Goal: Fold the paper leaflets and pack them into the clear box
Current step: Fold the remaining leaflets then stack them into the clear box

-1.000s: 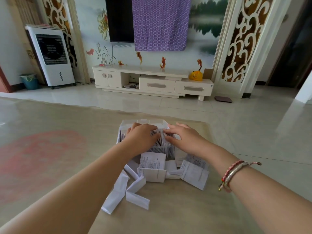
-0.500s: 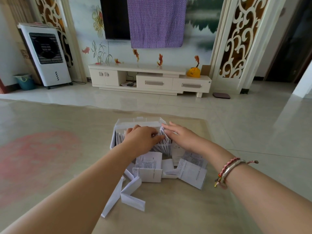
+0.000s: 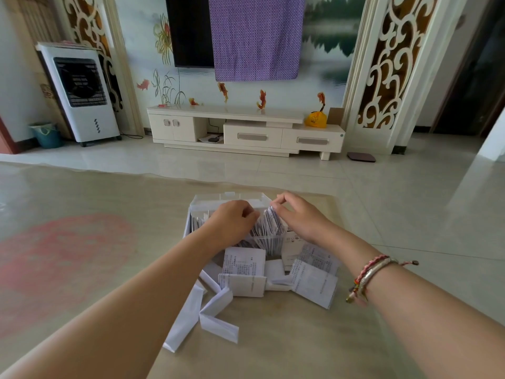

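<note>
Both hands, left and right, reach into the clear box among folded leaflets.

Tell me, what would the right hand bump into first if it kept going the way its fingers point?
Probably the upright folded leaflets in the clear box. The right hand points left at their tops, with the left hand just beyond. Depth is unclear.

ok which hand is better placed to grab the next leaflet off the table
Right, probably. The right hand only touches the packed leaflets with its fingertips and is nearest the loose folded leaflet. The left hand is curled down into the clear box.
</note>
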{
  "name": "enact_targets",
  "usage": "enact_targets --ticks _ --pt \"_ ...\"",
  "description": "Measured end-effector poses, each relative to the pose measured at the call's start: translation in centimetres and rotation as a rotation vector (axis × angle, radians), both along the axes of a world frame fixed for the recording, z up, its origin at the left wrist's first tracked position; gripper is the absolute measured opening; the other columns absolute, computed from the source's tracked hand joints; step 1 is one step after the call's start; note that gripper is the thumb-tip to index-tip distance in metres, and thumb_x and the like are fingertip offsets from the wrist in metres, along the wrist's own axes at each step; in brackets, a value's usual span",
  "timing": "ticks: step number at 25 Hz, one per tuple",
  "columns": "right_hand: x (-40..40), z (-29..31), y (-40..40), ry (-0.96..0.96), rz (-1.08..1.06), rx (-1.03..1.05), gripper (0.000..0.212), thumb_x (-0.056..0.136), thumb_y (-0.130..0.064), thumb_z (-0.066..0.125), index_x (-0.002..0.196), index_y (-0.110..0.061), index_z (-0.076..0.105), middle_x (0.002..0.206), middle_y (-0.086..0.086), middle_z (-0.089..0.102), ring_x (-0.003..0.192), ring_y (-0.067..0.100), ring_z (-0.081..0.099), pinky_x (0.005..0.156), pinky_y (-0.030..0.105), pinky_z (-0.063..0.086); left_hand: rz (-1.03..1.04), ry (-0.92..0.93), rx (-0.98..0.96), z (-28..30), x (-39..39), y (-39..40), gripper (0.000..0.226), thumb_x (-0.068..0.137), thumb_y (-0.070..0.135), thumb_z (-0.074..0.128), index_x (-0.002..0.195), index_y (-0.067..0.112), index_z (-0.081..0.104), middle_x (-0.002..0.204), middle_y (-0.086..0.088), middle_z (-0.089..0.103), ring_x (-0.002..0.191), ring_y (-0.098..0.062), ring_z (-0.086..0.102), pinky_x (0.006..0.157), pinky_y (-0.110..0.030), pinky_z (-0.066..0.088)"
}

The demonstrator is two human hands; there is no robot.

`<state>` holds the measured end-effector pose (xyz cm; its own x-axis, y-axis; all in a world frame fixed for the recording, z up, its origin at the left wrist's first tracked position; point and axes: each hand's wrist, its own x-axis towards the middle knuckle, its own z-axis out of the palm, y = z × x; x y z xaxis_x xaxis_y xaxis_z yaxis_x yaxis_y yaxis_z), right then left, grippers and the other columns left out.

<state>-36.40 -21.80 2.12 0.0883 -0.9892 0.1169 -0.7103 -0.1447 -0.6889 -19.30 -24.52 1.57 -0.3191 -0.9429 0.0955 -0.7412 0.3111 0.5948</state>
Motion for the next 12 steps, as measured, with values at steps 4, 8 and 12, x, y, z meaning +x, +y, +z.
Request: enact_targets --ticks 4,8,12 --pt "0.38 -0.46 -0.26 0.001 0.018 0.05 0.026 0.098 -0.041 0.045 0.118 -0.024 0.045 0.14 -0.001 0.043 0.126 0.018 0.042 0.085 0.028 0.034 -0.013 -0.048 0.014 -0.17 -0.04 -0.19 0.031 0.101 0.028 0.037 0.102 0.009 0.062 0.09 -0.006 0.062 0.075 -0.017 0.055 0.066 -0.028 0.044" --pt "0.8 -0.5 -0.66 0.033 0.009 0.049 0.016 0.1 -0.034 0.044 0.112 -0.024 0.047 0.139 0.002 0.044 0.116 0.02 0.05 0.078 0.03 0.043 -0.042 -0.191 0.005 -0.5 0.14 -0.69 0.031 0.098 0.035 0.044 0.122 0.019 0.055 0.112 0.0 0.062 0.101 -0.021 0.057 0.094 -0.039 0.046" --pt "0.64 -0.26 -0.27 0.006 -0.012 0.075 0.028 0.098 -0.041 0.045 0.122 -0.026 0.045 0.141 0.002 0.044 0.116 0.019 0.051 0.079 0.029 0.043 0.013 -0.174 -0.021 -0.39 -0.37 -0.67 0.031 0.098 0.031 0.043 0.124 0.019 0.056 0.122 -0.002 0.06 0.109 -0.023 0.055 0.098 -0.044 0.045"
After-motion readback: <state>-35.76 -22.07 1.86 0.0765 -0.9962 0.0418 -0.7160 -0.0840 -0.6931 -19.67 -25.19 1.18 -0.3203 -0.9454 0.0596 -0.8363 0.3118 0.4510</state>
